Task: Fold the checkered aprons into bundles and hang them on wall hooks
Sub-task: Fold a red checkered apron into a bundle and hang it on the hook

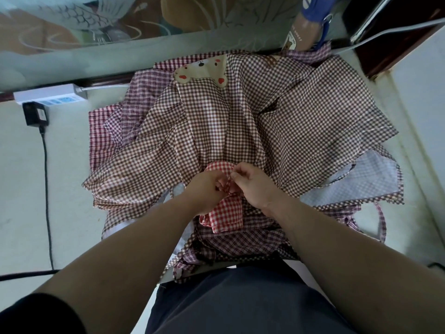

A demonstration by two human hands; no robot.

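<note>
Brown checkered aprons (313, 112) sprawl over the white table (29, 189), beyond and beneath my grip. The folded red checkered apron (226, 214) lies right under my hands. My left hand (204, 191) curls round its bunched top, and my right hand (255, 186) pinches its thin strap (228, 183).

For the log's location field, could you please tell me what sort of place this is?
Probably a home or small shop: a white counter heaped with aprons, a power strip beside an etched glass panel.
</note>
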